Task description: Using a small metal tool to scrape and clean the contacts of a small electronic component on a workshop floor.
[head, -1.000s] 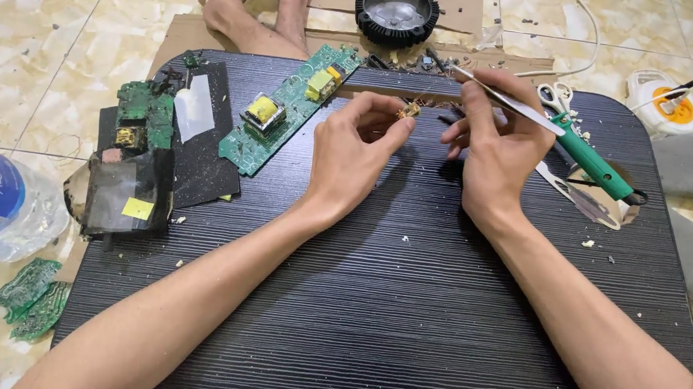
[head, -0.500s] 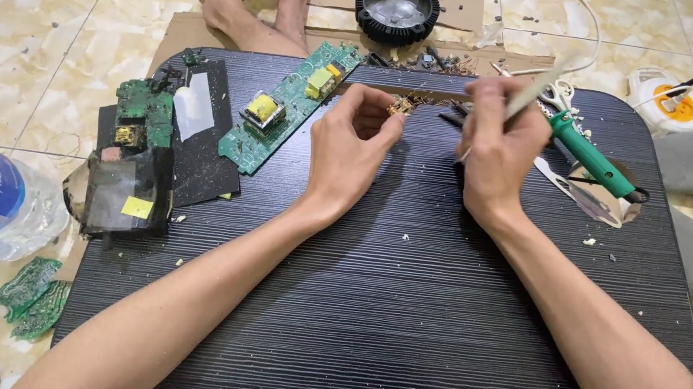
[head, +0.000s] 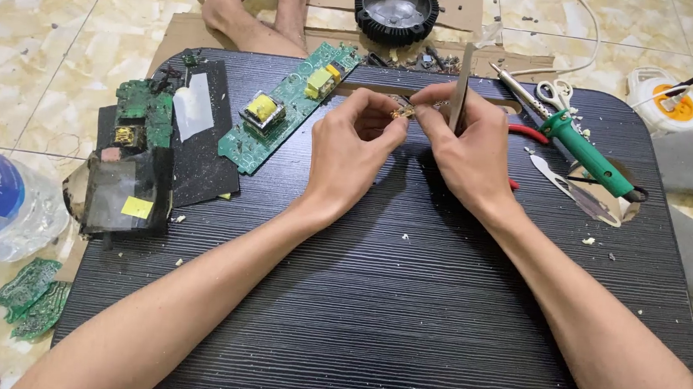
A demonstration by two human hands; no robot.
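Two hands at far-centre of black ribbed counter (head: 371, 302), meeting over a tiny gold-coloured component (head: 406, 111).
- Left hand (head: 349, 150): grip closed to a thumb/forefinger pinch on the component, raised just off the counter, prob. to steady it for close work.
- Right hand (head: 464, 146): fingertips closed on the same component from the opp. side; also carries metal tweezers (head: 461, 85) against the fingers, standing near upright, tips upward and away from the wearer, seemingly parked while the fingers work.
- Component: between both grips, near slot at counter's far edge; too small to tell long axis or facing.
- Nearby: long green circuit board (head: 287, 109) w/ yellow transformers, lying diagonal, left of hands; green-handled soldering iron (head: 585, 150) right, tip toward far-left; scissors (head: 557, 91); dark board stack (head: 132, 179) at left edge.
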